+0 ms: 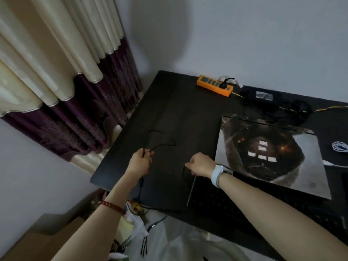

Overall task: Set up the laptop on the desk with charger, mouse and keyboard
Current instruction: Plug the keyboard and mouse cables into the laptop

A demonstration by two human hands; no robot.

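Note:
A closed laptop (271, 159) with a dark printed lid lies on the black desk (180, 113). In front of it sits a black keyboard (226, 202). My left hand (140, 162) grips a looped thin black cable (160, 143) above the desk's left part. My right hand (200, 164) pinches another stretch of the same cable near the keyboard's left end. A black charger brick (263, 96) lies at the back, its lead plugged into an orange power strip (214, 85). No mouse can be made out.
A coiled white-blue cable (339, 146) lies right of the laptop. Tangled black wires (293, 109) sit behind it. Curtains (62, 81) hang at the left. Below the desk edge are plastic bags (169, 242) and a cardboard box (37, 238).

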